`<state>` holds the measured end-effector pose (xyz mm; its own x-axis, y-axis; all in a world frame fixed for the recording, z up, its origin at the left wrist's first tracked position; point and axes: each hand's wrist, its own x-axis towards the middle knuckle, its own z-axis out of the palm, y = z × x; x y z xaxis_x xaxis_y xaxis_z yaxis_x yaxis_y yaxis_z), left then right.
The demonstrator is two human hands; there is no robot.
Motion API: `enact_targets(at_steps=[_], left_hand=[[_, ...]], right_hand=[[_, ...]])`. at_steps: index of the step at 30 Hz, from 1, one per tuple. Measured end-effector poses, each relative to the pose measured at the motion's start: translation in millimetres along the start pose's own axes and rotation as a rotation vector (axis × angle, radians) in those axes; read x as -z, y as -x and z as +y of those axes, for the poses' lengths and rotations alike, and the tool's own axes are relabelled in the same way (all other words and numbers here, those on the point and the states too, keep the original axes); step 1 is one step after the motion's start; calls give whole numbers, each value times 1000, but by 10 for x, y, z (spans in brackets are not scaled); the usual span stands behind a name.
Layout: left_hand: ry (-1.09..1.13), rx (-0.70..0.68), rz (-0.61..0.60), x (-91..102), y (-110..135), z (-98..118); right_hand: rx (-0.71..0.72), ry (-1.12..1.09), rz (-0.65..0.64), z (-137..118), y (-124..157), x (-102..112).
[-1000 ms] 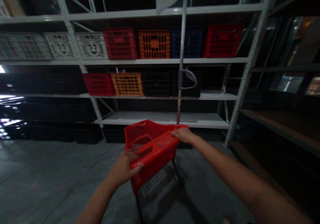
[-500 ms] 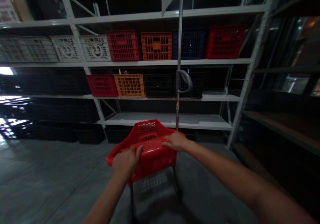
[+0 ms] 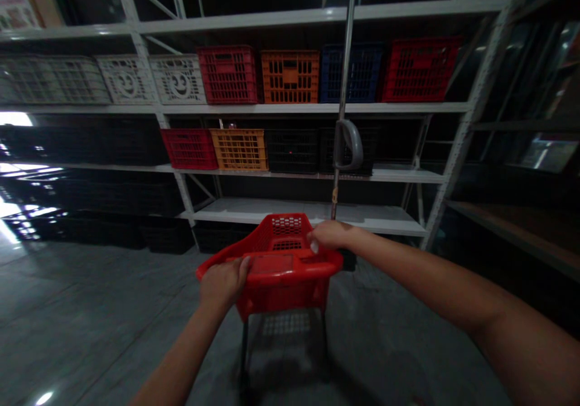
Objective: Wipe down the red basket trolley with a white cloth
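Note:
A small red plastic shopping cart (image 3: 272, 265) stands in front of me, its basket pierced with holes and its legs dark. My left hand (image 3: 224, 280) is closed round the left part of its handle, thumb on top. At the right rear corner of the basket is my right hand (image 3: 333, 237), above the handle bar, with its fingers curled. What those fingers grip is hidden. Just behind this hand rises an upright metal pole (image 3: 347, 74) bearing a grey loop-shaped grip (image 3: 356, 146); its lower end is hidden by the hand.
A white metal shelf rack (image 3: 281, 109) stands ahead. It carries white crates (image 3: 179, 80), red crates (image 3: 229, 75), an orange crate (image 3: 290, 77), a blue crate (image 3: 351, 74), a yellow crate (image 3: 240, 150) and black crates (image 3: 292, 151). Another dark shelf (image 3: 516, 225) flanks the right side.
The cart has turned so its handle lies more level in view. My right hand has moved up and right, off the handle's middle. The pole shows farther right. My left hand keeps its hold.

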<state>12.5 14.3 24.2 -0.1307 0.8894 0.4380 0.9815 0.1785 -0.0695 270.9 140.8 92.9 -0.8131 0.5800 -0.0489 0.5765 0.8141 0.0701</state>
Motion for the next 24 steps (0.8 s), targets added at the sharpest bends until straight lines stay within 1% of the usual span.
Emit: enact_targets(at_steps=[2,5,8,11,13,16,18,20,22,24], left_hand=[[5,10,16,-19,-12,-3],[8,32,32,-36,-29,-7],[17,41,47,-41,-42,12],[28,58,48,-39,-41,52],[35,73,45,-31,-34,80],[46,68,42,-15,-22,105],[49,57,39,-9,-24,103],[51,53,31,-10,-39,86],[54,54,24,-17,-66,56],[49,50,19,-29,-97,18]], right_hand=[[36,98,-3,-76,-70,-27],[19,167,-118,-126,-84,-122],[0,93,-203,-95,-12,-165],[4,-30,-226,-63,117,-167],[-28,-108,-174,-87,200,-201],[-140,-219,5,-194,219,-323],[-219,-311,128,-279,131,-408],[-267,-421,214,-350,-1,-456],[-281,-529,279,-395,-100,-455],[-270,-606,338,-415,-101,-423]])
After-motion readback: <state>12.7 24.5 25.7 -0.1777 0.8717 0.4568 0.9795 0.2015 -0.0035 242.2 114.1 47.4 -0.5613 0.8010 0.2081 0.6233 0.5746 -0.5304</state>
